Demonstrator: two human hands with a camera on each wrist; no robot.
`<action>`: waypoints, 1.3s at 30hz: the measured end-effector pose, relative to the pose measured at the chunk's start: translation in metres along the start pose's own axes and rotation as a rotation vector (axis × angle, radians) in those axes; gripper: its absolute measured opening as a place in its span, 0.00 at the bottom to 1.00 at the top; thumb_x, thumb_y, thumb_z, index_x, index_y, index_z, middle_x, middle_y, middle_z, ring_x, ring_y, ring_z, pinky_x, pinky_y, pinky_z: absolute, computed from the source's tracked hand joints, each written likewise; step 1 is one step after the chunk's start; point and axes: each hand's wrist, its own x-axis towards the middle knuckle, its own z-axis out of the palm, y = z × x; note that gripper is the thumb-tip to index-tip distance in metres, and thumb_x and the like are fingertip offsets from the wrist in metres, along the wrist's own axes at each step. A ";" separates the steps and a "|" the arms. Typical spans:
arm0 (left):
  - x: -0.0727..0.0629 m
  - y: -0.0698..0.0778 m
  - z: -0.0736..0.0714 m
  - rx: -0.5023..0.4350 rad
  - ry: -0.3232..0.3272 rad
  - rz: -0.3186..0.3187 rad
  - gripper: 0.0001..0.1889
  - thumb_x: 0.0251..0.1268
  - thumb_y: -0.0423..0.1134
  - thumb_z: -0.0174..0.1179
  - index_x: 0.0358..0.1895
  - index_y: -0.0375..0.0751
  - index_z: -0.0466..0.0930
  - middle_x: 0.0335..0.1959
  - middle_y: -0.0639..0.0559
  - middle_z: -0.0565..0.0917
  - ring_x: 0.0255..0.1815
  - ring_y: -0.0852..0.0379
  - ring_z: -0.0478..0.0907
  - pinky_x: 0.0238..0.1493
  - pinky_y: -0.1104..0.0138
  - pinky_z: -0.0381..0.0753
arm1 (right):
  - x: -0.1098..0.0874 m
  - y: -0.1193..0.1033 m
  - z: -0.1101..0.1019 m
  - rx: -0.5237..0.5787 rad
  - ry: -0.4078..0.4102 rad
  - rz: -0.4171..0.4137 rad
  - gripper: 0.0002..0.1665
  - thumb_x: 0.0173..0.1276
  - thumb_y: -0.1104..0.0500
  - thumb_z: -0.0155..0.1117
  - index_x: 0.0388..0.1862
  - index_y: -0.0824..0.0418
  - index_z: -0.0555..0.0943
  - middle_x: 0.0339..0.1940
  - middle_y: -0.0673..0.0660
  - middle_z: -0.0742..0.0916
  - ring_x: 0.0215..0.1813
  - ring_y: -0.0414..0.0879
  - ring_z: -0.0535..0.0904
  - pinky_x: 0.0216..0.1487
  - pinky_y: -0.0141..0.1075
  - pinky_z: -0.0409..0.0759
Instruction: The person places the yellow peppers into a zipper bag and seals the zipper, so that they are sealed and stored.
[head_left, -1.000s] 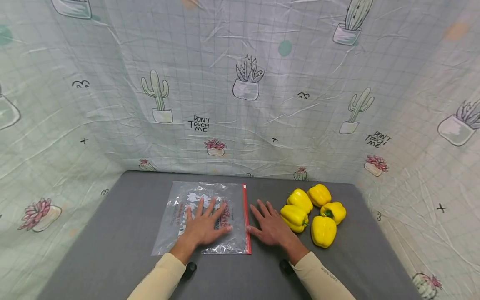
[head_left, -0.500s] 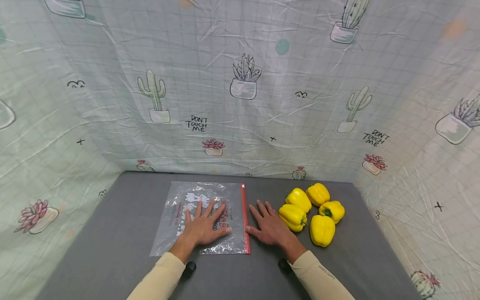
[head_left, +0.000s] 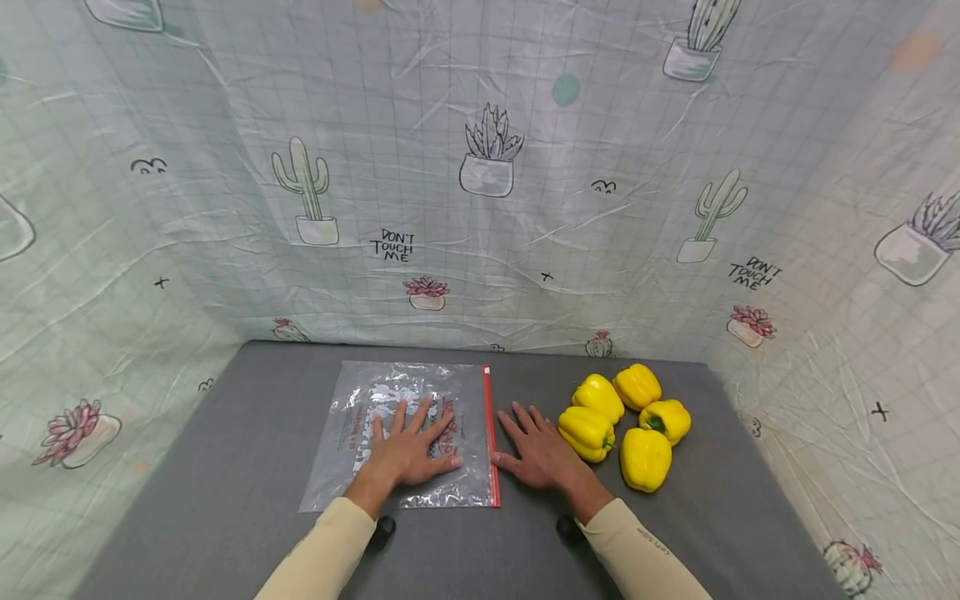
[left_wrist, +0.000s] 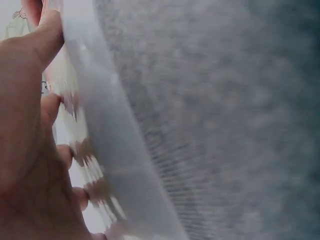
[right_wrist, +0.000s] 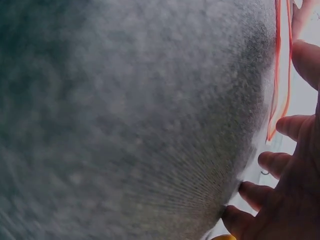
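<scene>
A clear plastic zip bag [head_left: 330,467] with a red slider edge [head_left: 491,433] and printed lettering lies flat on the grey table. On top of it rests my left hand [head_left: 405,457], fingers spread and straight. My right hand [head_left: 542,454] lies palm down on the table just right of the red edge, its thumb tip right at that strip. In the left wrist view the fingertips [left_wrist: 65,155] meet the bag's film. The right wrist view has the fingers [right_wrist: 257,195] straight, touching the table surface, with the red edge [right_wrist: 278,75] close to the thumb. Neither hand holds anything.
Several yellow bell peppers [head_left: 646,460] sit in a cluster to the right of my right hand, the nearest pepper [head_left: 587,433] close beside it. A cactus-print curtain [head_left: 495,250] surrounds the grey table [head_left: 225,467] at the back and sides.
</scene>
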 end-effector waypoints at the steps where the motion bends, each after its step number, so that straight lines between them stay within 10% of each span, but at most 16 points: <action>1: 0.000 0.000 0.000 0.006 -0.008 0.000 0.45 0.65 0.76 0.52 0.83 0.68 0.57 0.89 0.49 0.47 0.88 0.31 0.40 0.77 0.24 0.37 | 0.000 0.000 -0.001 0.007 -0.001 -0.001 0.47 0.77 0.31 0.52 0.85 0.52 0.59 0.87 0.62 0.60 0.87 0.66 0.53 0.84 0.61 0.55; 39: 0.006 -0.002 -0.004 -0.054 -0.097 0.008 0.32 0.81 0.64 0.40 0.84 0.68 0.52 0.89 0.48 0.42 0.88 0.31 0.31 0.78 0.26 0.26 | 0.014 -0.005 -0.003 0.198 -0.011 0.012 0.43 0.70 0.35 0.63 0.81 0.45 0.68 0.86 0.62 0.62 0.87 0.71 0.49 0.81 0.73 0.46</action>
